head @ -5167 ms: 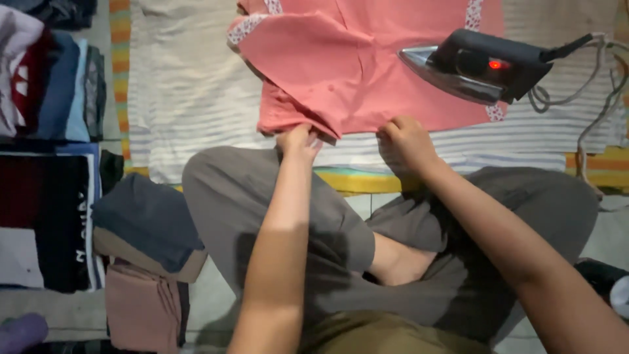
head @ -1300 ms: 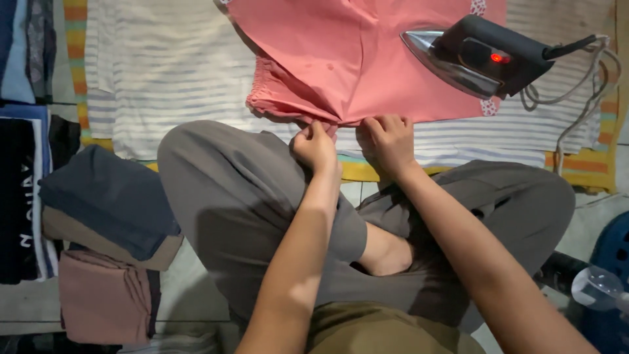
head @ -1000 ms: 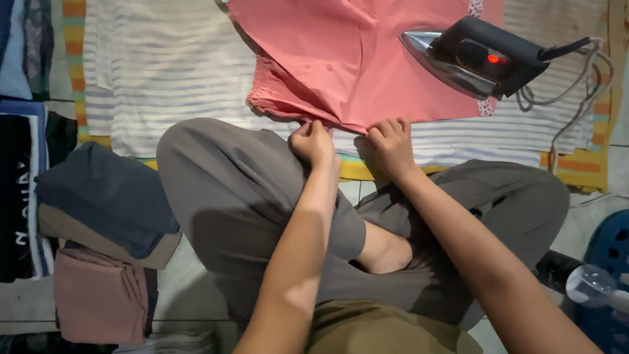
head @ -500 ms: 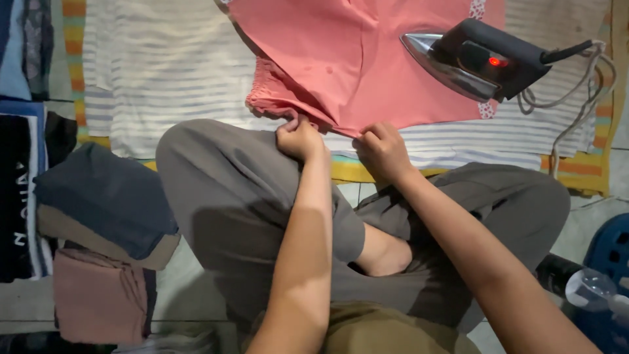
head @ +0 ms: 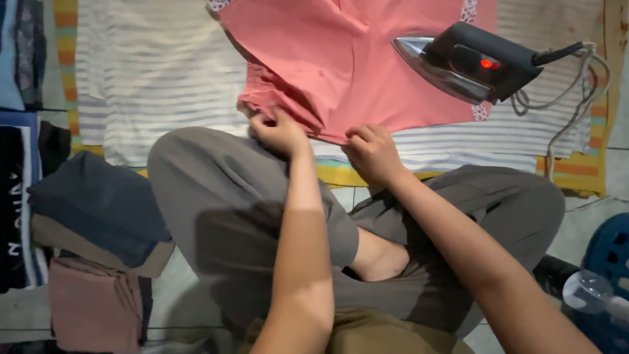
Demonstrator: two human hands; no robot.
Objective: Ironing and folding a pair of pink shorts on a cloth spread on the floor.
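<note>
Pinching the near hem of the pink garment (head: 341, 72), I have both hands on its edge where it lies spread over the striped cloth (head: 164, 85) on the floor, just past my crossed legs. My left hand (head: 278, 133) has its fingers closed on the bunched, elastic-looking corner at the garment's near left; my right hand (head: 370, 149) has its fingers curled shut on the hem a little to the right, where the fabric comes to a low point. Between the two grips the edge folds over on itself.

To my judgement the cloth is thin, soft and light: it creases, drapes and puckers where I hold it, so it should slide easily over the striped cloth and will not keep a shape unless pulled taut. The hem and the gathered band look like the firmest places to grip, since the flat middle would only wrinkle under my fingers.

On the garment's far right the black iron (head: 468, 60) sits tilted, its red light on and its metal sole facing left, with its cord (head: 576, 85) looping away to the right. A stack of folded clothes (head: 98, 223) lies near my left knee, with more folded clothes at the left edge. A blue basket (head: 609, 255) shows at the near right.
</note>
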